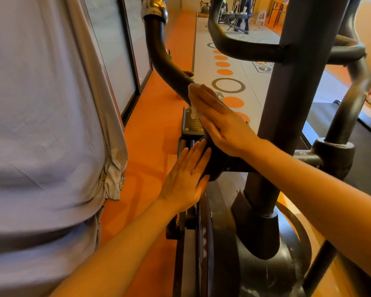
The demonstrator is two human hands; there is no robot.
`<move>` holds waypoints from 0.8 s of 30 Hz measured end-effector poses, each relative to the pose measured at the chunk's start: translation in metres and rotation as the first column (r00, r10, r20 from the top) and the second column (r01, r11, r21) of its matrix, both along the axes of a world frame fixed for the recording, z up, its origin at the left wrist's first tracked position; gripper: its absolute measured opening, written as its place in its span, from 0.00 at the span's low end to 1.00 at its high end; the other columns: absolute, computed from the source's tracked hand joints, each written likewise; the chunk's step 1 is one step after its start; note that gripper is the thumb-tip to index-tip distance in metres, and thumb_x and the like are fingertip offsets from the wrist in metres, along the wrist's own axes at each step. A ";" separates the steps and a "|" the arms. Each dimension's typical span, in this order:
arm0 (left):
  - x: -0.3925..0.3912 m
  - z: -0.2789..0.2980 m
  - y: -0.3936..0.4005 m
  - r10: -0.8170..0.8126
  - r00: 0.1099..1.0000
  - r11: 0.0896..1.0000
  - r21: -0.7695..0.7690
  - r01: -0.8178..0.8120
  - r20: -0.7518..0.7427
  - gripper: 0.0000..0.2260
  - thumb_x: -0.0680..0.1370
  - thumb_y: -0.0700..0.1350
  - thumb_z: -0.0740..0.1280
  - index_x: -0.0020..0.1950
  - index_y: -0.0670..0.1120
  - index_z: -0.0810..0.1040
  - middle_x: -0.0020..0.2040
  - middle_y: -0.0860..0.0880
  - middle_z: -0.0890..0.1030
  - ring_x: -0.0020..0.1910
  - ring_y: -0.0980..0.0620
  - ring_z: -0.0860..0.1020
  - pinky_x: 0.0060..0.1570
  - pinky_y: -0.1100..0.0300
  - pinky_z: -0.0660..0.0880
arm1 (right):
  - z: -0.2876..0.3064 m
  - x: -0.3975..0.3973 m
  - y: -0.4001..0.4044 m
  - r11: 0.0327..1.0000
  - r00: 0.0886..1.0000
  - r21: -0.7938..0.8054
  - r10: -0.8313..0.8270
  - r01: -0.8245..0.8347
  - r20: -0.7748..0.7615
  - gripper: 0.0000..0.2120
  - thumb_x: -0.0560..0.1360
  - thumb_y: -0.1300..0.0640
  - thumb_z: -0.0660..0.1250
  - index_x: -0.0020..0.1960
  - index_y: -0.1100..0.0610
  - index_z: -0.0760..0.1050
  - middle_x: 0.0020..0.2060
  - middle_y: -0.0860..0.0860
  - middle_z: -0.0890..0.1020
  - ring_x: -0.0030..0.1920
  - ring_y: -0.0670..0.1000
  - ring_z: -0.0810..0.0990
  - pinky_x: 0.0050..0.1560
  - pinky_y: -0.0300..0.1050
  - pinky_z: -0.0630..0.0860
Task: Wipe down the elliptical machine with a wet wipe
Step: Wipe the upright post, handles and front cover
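The black elliptical machine (285,108) fills the middle and right of the view, with a thick upright post and curved arms. My right hand (221,123) lies flat with straight fingers on the lower part of the left curved handle arm (161,61), pressing a white wet wipe (194,103) against it. The wipe shows at my fingertips and hangs a little below them. My left hand (186,179) is open, fingers straight, resting against the side of the black pivot housing (215,166) just below my right hand.
A grey curtain (41,125) hangs at the left beside glass panels (116,50). The floor is orange along the machine, with a grey mat with orange dots (227,82) beyond. Other gym gear (238,18) stands far back. A treadmill belt (334,116) lies to the right.
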State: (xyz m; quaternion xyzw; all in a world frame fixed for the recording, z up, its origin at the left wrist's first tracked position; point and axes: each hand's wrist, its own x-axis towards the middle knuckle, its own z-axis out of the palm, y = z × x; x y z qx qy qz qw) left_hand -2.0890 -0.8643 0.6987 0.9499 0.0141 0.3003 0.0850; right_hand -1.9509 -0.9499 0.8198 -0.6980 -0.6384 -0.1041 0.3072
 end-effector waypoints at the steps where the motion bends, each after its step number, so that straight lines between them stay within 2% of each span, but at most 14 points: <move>1: 0.000 0.001 -0.001 -0.001 1.000 1.000 0.004 0.001 -0.005 0.30 0.81 0.49 0.59 0.79 0.43 0.51 0.79 0.45 0.49 0.79 0.51 0.45 0.77 0.56 0.42 | 0.004 0.002 0.002 1.000 1.000 -0.012 0.026 -0.026 0.017 0.24 0.83 0.59 0.53 0.78 0.59 0.56 0.78 0.53 0.54 0.76 0.42 0.47 0.71 0.28 0.50; 5: 0.004 0.003 -0.005 -0.013 1.000 1.000 0.015 0.013 -0.006 0.31 0.80 0.49 0.59 0.79 0.42 0.51 0.80 0.46 0.48 0.79 0.51 0.45 0.77 0.56 0.42 | -0.016 0.007 -0.015 0.997 0.992 -0.041 0.075 -0.071 0.106 0.22 0.83 0.60 0.54 0.76 0.62 0.58 0.77 0.57 0.55 0.78 0.53 0.46 0.76 0.41 0.47; 7: 0.005 0.003 -0.003 -0.005 1.000 0.997 0.073 0.004 0.008 0.31 0.80 0.49 0.58 0.79 0.41 0.51 0.79 0.46 0.49 0.79 0.52 0.45 0.77 0.55 0.42 | -0.030 0.010 -0.028 0.995 0.976 -0.061 0.090 -0.080 0.196 0.22 0.83 0.57 0.53 0.75 0.62 0.61 0.76 0.58 0.58 0.78 0.58 0.46 0.77 0.48 0.46; 10: 0.007 0.007 0.003 -0.034 0.999 0.981 0.190 0.030 0.017 0.30 0.80 0.50 0.58 0.78 0.42 0.54 0.78 0.44 0.53 0.79 0.52 0.45 0.78 0.53 0.44 | -0.027 0.016 -0.026 0.991 0.952 -0.073 0.131 -0.115 0.276 0.21 0.83 0.56 0.52 0.74 0.62 0.63 0.75 0.58 0.61 0.77 0.60 0.49 0.77 0.54 0.49; 14: 0.009 0.018 0.019 -0.078 0.997 0.933 0.353 0.068 0.013 0.27 0.81 0.50 0.57 0.78 0.45 0.57 0.78 0.46 0.55 0.79 0.50 0.46 0.78 0.50 0.45 | 0.012 0.023 0.013 0.980 0.945 -0.124 0.182 -0.153 0.270 0.20 0.83 0.59 0.54 0.74 0.62 0.64 0.75 0.57 0.62 0.78 0.57 0.51 0.77 0.52 0.52; 17: 0.009 0.022 0.031 -0.106 0.994 0.890 0.447 0.094 0.001 0.25 0.82 0.49 0.56 0.79 0.46 0.56 0.79 0.46 0.55 0.79 0.49 0.48 0.78 0.51 0.45 | 0.038 0.026 0.045 0.972 0.979 -0.176 0.176 -0.155 0.107 0.21 0.83 0.56 0.53 0.75 0.59 0.63 0.76 0.54 0.60 0.78 0.52 0.51 0.77 0.50 0.51; 20: 0.008 0.020 0.030 -0.106 0.994 0.895 0.437 0.094 0.004 0.25 0.82 0.49 0.57 0.79 0.46 0.56 0.79 0.47 0.55 0.79 0.48 0.49 0.78 0.51 0.47 | 0.040 0.019 0.046 0.975 0.986 -0.154 0.164 -0.162 0.004 0.23 0.83 0.55 0.51 0.76 0.60 0.61 0.77 0.53 0.58 0.78 0.50 0.50 0.77 0.46 0.48; 24: 0.008 0.016 0.026 -0.104 0.995 0.923 0.373 0.098 -0.003 0.26 0.82 0.50 0.56 0.79 0.45 0.54 0.79 0.46 0.55 0.79 0.47 0.50 0.78 0.51 0.48 | 0.012 0.016 -0.005 0.971 0.976 -0.157 0.197 -0.182 0.090 0.21 0.83 0.57 0.52 0.75 0.59 0.62 0.77 0.53 0.57 0.78 0.52 0.47 0.77 0.49 0.47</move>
